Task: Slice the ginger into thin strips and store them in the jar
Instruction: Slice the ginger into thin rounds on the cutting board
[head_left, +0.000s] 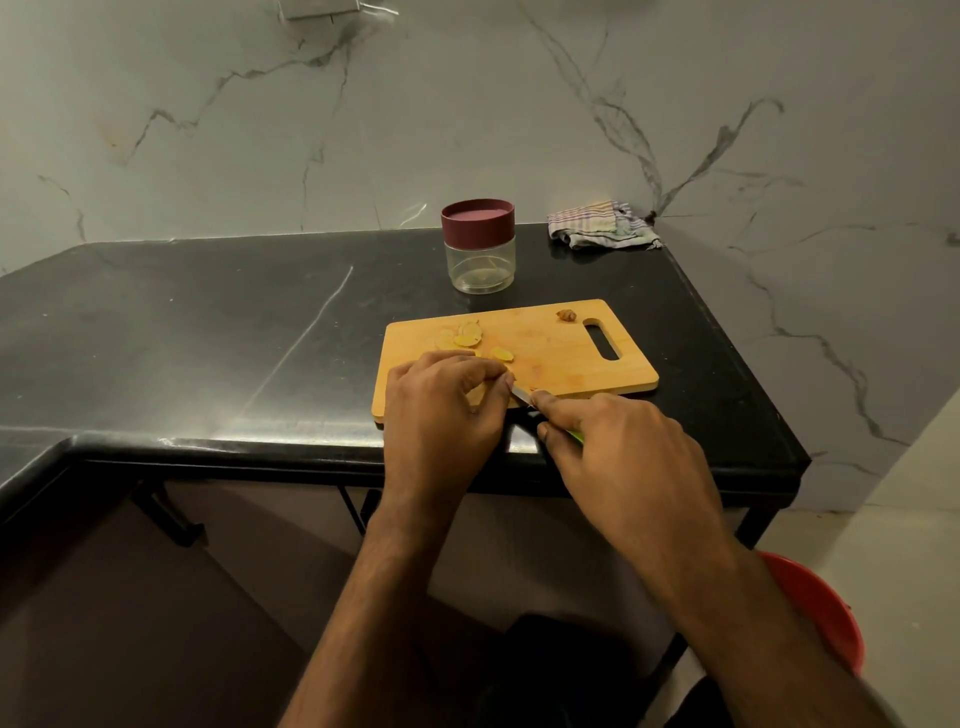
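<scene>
A wooden cutting board (550, 353) lies on the black counter. Several pale yellow ginger slices (470, 336) sit at its left part, and a small brown ginger end (567, 314) lies near the handle slot. My left hand (441, 405) curls over the board's near edge, fingertips pinching a ginger piece that is mostly hidden. My right hand (613, 447) grips a knife with a green handle (574, 435); its blade (522, 396) points at my left fingertips. A clear jar (480, 260) with a maroon lid (478, 221) on it stands behind the board.
A crumpled checked cloth (602, 224) lies at the counter's back right corner by the marble wall. The counter (208, 338) ends close to the right of the board. A red bucket (821, 608) stands on the floor below right.
</scene>
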